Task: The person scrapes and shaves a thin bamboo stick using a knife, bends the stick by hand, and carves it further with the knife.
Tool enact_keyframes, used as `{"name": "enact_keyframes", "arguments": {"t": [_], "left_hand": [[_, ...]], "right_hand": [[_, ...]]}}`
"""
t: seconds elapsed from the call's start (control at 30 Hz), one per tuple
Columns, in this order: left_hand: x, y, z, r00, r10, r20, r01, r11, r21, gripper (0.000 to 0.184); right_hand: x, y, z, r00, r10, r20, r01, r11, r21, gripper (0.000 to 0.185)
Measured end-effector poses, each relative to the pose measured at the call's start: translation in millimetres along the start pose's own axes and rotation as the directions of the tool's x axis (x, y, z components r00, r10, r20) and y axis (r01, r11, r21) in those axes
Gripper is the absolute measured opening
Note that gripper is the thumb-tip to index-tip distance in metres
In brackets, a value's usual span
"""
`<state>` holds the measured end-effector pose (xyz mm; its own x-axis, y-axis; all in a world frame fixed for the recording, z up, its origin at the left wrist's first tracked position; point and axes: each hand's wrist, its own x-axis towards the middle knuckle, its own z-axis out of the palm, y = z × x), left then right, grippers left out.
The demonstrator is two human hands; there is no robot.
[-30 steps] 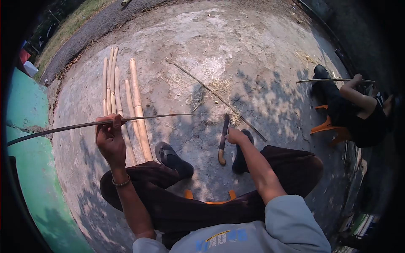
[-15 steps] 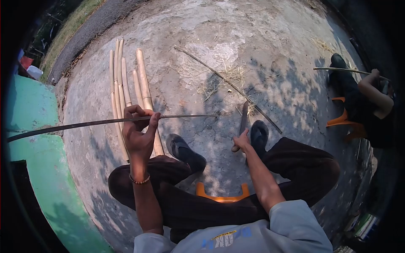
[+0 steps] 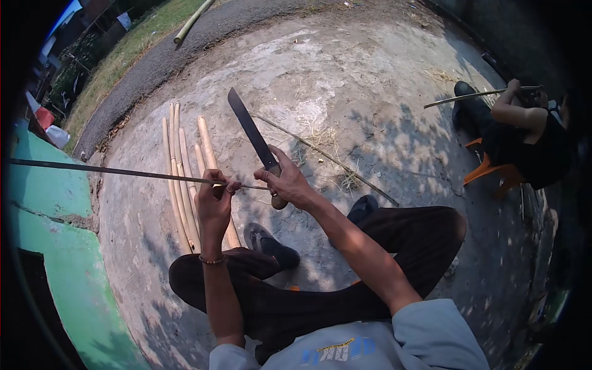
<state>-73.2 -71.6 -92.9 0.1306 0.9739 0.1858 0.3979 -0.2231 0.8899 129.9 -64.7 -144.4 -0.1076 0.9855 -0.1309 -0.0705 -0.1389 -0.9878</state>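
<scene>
My left hand pinches a long thin bamboo strip, which runs far out to the left and ends a little to the right of my fingers. In my right hand is a machete, gripped by its wooden handle with the dark blade pointing up and away. The right hand is close beside the strip's right end; whether it touches the strip I cannot tell.
Several bamboo poles lie on the concrete beyond my left knee. A thin stick lies among pale shavings ahead. At right, another person sits on an orange stool, holding a strip. A green wall stands at left.
My right hand has raised the machete from low on the right to beside my left hand, blade now upward. The strip's left end has risen. The view has tilted up.
</scene>
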Motion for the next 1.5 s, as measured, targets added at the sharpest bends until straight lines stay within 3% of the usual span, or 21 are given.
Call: {"name": "enact_keyframes", "arguments": {"t": [0.03, 0.2, 0.3, 0.4, 0.47, 0.53, 0.6, 0.73, 0.83, 0.9, 1.07, 1.13, 1.2, 1.27, 1.3, 1.33, 1.5], "left_hand": [[1, -3, 2, 0.999, 0.036, 0.001, -0.036, 0.997, -0.061, 0.021], [-4, 7, 4, 0.998, 0.060, 0.002, -0.060, 0.998, 0.026, 0.024], [-5, 10, -2, 0.992, 0.121, 0.034, -0.122, 0.992, 0.022, 0.028], [-14, 49, -23, 0.997, 0.054, -0.047, -0.048, 0.992, 0.113, 0.038], [-17, 51, -42, 0.990, 0.114, -0.087, -0.114, 0.993, 0.011, 0.037], [-22, 52, -56, 0.966, 0.247, -0.079, -0.246, 0.969, 0.017, 0.021], [-26, 47, -61, 0.959, 0.282, -0.036, -0.282, 0.959, 0.006, 0.021], [-26, 43, -66, 0.952, 0.282, -0.114, -0.277, 0.959, 0.065, 0.013], [-29, 47, -73, 0.975, 0.216, -0.044, -0.205, 0.963, 0.174, 0.015], [-32, 53, -69, 0.978, 0.201, -0.058, -0.190, 0.971, 0.148, 0.015], [-33, 55, -63, 0.976, 0.213, -0.051, -0.206, 0.972, 0.110, 0.020], [-32, 53, -61, 0.977, 0.208, -0.051, -0.205, 0.976, 0.067, 0.021], [-29, 51, -56, 0.977, 0.210, -0.042, -0.209, 0.978, 0.021, 0.021], [-28, 47, -53, 0.969, 0.241, -0.053, -0.240, 0.971, 0.016, 0.015], [-29, 50, -51, 0.973, 0.226, -0.048, -0.225, 0.974, 0.018, 0.016], [-30, 52, -48, 0.974, 0.220, -0.043, -0.220, 0.975, 0.015, 0.016], [-30, 59, -33, 0.968, 0.242, -0.070, -0.245, 0.969, -0.039, 0.018]], "right_hand": [[-4, -2, 4, 1.000, -0.024, 0.019, 0.024, 1.000, 0.007, 0.100], [-10, 10, 14, 0.978, -0.200, 0.055, 0.201, 0.979, -0.017, 0.106], [-12, 9, 15, 0.988, -0.154, 0.032, 0.157, 0.973, -0.168, 0.099], [-10, 14, 12, 0.985, -0.168, 0.041, 0.173, 0.973, -0.154, 0.096], [-9, 14, 8, 0.982, -0.176, 0.072, 0.185, 0.972, -0.145, 0.095], [-9, 14, 8, 0.978, -0.182, 0.106, 0.196, 0.971, -0.137, 0.094], [-9, 12, 9, 0.981, -0.089, 0.175, 0.111, 0.986, -0.122, 0.093], [-5, -2, 13, 0.962, -0.083, 0.258, 0.136, 0.972, -0.194, 0.087], [-1, -6, 15, 0.951, -0.056, 0.305, 0.133, 0.962, -0.240, 0.077], [0, 2, 21, 0.963, -0.128, 0.239, 0.203, 0.925, -0.323, 0.065], [-34, -16, 12, 0.978, -0.153, 0.143, 0.196, 0.909, -0.368, 0.055], [-62, -13, 12, 0.950, -0.312, -0.020, 0.259, 0.819, -0.512, 0.055], [-84, 3, 9, 0.929, -0.370, -0.021, 0.305, 0.795, -0.524, 0.055], [-107, -2, 3, 0.952, -0.305, 0.024, 0.278, 0.829, -0.486, 0.056], [-116, -19, 1, 0.993, -0.103, 0.063, 0.120, 0.850, -0.513, 0.060], [-123, -27, 2, 0.994, -0.096, 0.060, 0.113, 0.851, -0.513, 0.060], [-140, -46, 18, 0.964, -0.253, 0.079, 0.263, 0.871, -0.414, 0.066]]}}
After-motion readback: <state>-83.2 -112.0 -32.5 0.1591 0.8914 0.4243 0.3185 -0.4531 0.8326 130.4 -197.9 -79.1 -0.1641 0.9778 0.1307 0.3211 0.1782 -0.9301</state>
